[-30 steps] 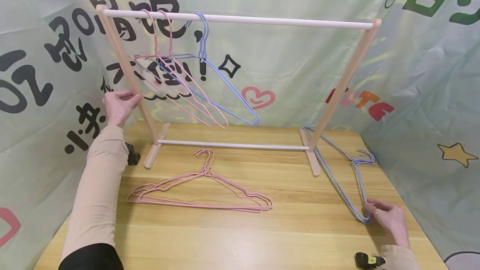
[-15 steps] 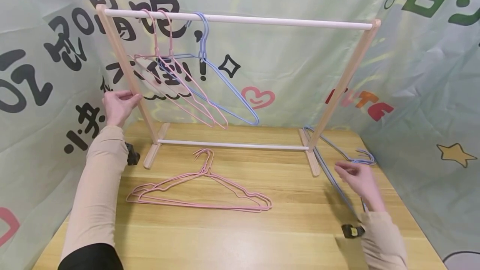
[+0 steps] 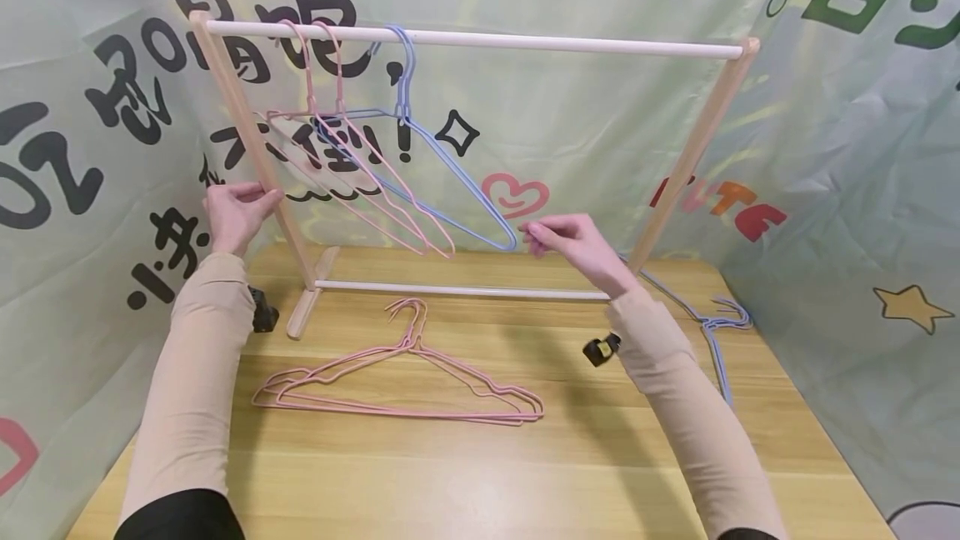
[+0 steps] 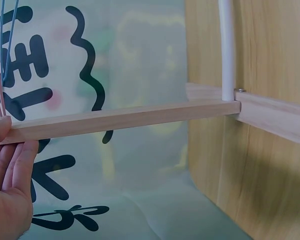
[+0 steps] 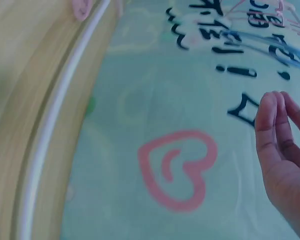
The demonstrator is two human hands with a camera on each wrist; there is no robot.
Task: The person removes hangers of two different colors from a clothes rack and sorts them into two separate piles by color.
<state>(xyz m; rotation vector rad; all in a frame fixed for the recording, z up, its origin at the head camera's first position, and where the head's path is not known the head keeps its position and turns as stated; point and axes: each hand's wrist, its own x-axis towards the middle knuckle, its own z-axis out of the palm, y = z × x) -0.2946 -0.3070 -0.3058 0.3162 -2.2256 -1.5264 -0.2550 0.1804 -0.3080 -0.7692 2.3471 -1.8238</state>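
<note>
The left hand (image 3: 238, 213) pinches the rack post (image 3: 248, 127), while the right hand (image 3: 576, 247), fingers relaxed, is near blue hangers (image 3: 405, 97).

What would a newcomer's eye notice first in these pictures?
Probably the wooden rack standing on the table, with pink hangers and blue hangers toward the left of its top bar. Then perhaps the pile of pink hangers lying in front, and the left hand gripping the left post.

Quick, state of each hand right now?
Left hand: closed, holding the left wooden post.
Right hand: open, fingers loosely bent, holding nothing.
</note>
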